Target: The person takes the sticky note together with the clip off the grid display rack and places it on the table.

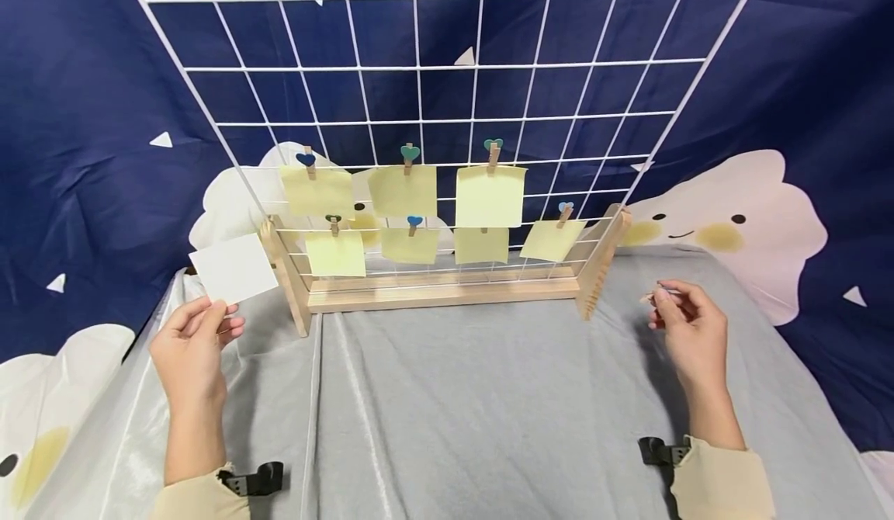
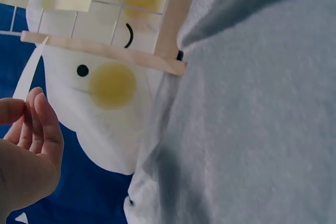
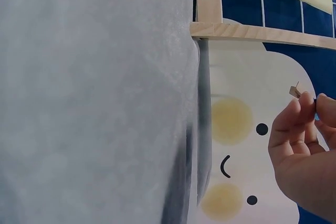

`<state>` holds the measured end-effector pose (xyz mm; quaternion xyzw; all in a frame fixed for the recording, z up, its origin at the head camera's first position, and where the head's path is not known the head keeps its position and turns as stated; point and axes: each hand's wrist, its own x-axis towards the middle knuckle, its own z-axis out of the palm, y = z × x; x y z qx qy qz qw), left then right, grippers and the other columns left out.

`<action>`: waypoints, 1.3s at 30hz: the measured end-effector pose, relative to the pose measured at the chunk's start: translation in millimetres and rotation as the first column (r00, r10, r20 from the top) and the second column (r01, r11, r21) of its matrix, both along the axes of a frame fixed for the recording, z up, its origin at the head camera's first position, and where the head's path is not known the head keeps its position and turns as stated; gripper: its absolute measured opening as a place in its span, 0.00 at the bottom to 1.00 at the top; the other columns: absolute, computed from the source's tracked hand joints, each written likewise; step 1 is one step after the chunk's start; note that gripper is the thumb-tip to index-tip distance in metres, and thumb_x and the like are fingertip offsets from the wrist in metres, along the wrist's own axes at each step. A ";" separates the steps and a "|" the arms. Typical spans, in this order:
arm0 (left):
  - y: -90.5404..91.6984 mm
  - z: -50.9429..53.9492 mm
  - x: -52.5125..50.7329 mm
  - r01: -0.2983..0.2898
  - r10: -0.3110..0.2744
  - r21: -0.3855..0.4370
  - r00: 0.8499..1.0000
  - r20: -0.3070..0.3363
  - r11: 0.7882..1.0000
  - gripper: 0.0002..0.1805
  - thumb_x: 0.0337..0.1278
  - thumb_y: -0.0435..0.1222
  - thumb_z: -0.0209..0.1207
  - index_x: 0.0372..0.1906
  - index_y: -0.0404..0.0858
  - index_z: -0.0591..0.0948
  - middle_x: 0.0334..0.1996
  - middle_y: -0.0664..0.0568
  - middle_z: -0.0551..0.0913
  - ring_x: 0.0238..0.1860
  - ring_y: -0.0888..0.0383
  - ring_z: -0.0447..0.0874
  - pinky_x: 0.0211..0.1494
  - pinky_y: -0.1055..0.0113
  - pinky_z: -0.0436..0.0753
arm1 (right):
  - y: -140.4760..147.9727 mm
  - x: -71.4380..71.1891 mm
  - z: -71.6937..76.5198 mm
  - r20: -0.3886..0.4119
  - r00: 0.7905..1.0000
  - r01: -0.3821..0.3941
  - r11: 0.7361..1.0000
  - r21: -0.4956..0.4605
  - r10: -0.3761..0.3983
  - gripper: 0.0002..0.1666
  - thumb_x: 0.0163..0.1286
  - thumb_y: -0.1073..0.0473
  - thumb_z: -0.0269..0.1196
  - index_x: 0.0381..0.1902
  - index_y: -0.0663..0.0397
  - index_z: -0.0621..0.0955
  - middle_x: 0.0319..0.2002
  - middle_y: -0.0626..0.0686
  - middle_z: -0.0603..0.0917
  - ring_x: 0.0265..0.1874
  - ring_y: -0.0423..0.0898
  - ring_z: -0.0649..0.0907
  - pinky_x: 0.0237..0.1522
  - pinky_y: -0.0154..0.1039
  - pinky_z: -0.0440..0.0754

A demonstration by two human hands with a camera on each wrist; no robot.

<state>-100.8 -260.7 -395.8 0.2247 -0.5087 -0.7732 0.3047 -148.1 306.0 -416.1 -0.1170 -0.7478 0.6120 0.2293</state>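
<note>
In the head view my left hand [image 1: 194,349] pinches a pale square paper note [image 1: 236,270] by its lower edge, left of the wire grid. The left wrist view catches that note nearly edge-on. On the other side of the grid, my right hand [image 1: 693,334] pinches a small wooden clothespin [image 3: 295,91] between thumb and fingers; its tip pokes out and the rest is hidden. Between the hands, several yellow notes [image 1: 490,198] hang in two rows on the white wire grid [image 1: 447,122]. Small wooden clothespins [image 1: 493,155] with heart tops hold them.
The grid stands in a wooden base [image 1: 447,293] with slanted side supports [image 1: 602,264]. Grey cloth [image 1: 454,411] covers the table in front. Behind hangs a dark blue curtain [image 1: 91,194] with clouds and white triangles. A black band [image 1: 261,480] sits at each wrist.
</note>
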 end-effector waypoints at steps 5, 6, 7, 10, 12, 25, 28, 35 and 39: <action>-6.9 -5.9 0.5 -0.007 0.007 0.011 1.000 0.018 1.000 0.07 0.57 0.18 0.62 0.36 0.30 0.81 0.22 0.45 0.87 0.16 0.57 0.85 0.22 0.70 0.84 | -0.6 -0.3 0.3 -0.018 1.000 -0.003 1.000 -0.021 0.002 0.08 0.71 0.70 0.64 0.47 0.62 0.83 0.26 0.47 0.84 0.19 0.37 0.81 0.25 0.24 0.80; -8.0 -7.0 0.5 -0.008 0.008 0.012 1.000 0.027 1.000 0.07 0.57 0.18 0.62 0.36 0.30 0.82 0.22 0.45 0.87 0.16 0.58 0.85 0.22 0.70 0.84 | -0.3 -0.5 0.0 -0.024 1.000 -0.004 1.000 -0.030 0.003 0.08 0.71 0.71 0.64 0.46 0.62 0.83 0.26 0.47 0.84 0.19 0.37 0.81 0.25 0.24 0.80; -9.2 -8.3 0.4 -0.009 0.008 0.014 0.999 0.037 1.000 0.07 0.58 0.18 0.62 0.36 0.31 0.82 0.22 0.46 0.87 0.16 0.58 0.85 0.22 0.70 0.84 | 0.1 -0.6 -0.3 -0.029 1.000 -0.004 0.999 -0.043 0.003 0.08 0.71 0.71 0.63 0.46 0.63 0.83 0.26 0.46 0.84 0.19 0.37 0.81 0.24 0.24 0.80; -12.8 -12.8 0.1 -0.011 0.010 0.010 0.997 0.078 1.000 0.08 0.59 0.18 0.61 0.36 0.32 0.83 0.22 0.47 0.86 0.16 0.59 0.85 0.22 0.71 0.84 | 1.9 -0.3 -1.4 -0.029 1.000 0.000 0.997 -0.077 -0.002 0.07 0.70 0.72 0.63 0.44 0.62 0.84 0.25 0.46 0.84 0.18 0.37 0.81 0.23 0.25 0.80; -15.2 -16.5 -0.4 -0.015 0.014 0.004 0.994 0.109 1.000 0.08 0.59 0.19 0.61 0.36 0.34 0.84 0.21 0.47 0.86 0.16 0.59 0.85 0.22 0.71 0.84 | 3.2 -0.1 -1.9 -0.015 1.000 0.006 0.996 -0.092 -0.007 0.07 0.71 0.72 0.63 0.45 0.63 0.84 0.25 0.46 0.85 0.18 0.37 0.81 0.22 0.25 0.79; -23.6 -36.0 -4.6 0.037 -0.033 -0.018 0.980 0.195 0.999 0.07 0.61 0.22 0.62 0.36 0.36 0.83 0.21 0.49 0.86 0.16 0.61 0.85 0.20 0.72 0.82 | 10.9 1.8 -7.6 0.048 0.998 -0.035 0.988 -0.153 0.043 0.05 0.72 0.67 0.64 0.44 0.57 0.83 0.26 0.43 0.86 0.20 0.36 0.81 0.21 0.26 0.78; -25.7 -37.0 -5.4 0.063 -0.052 -0.044 0.973 0.226 0.997 0.05 0.62 0.23 0.62 0.36 0.36 0.82 0.21 0.51 0.87 0.17 0.61 0.85 0.20 0.72 0.82 | 13.6 4.8 -10.5 0.077 0.994 -0.065 0.982 -0.176 0.080 0.04 0.73 0.65 0.64 0.44 0.54 0.82 0.27 0.42 0.87 0.21 0.37 0.82 0.22 0.27 0.79; -29.6 -39.5 -9.3 0.097 -0.066 -0.086 0.948 0.311 0.992 0.04 0.64 0.25 0.62 0.38 0.35 0.80 0.21 0.54 0.87 0.18 0.63 0.85 0.20 0.72 0.82 | 21.4 6.7 -12.7 0.130 0.980 -0.122 0.975 -0.187 0.148 0.04 0.74 0.61 0.63 0.45 0.53 0.80 0.28 0.41 0.88 0.22 0.37 0.84 0.23 0.27 0.79; -33.4 -40.7 -6.8 0.099 -0.056 -0.106 0.933 0.356 0.989 0.05 0.64 0.26 0.62 0.42 0.33 0.79 0.20 0.56 0.87 0.17 0.64 0.84 0.18 0.73 0.81 | 21.8 2.9 -13.3 0.169 0.965 -0.172 0.970 -0.173 0.201 0.06 0.75 0.59 0.63 0.47 0.52 0.79 0.29 0.42 0.89 0.23 0.36 0.85 0.24 0.28 0.80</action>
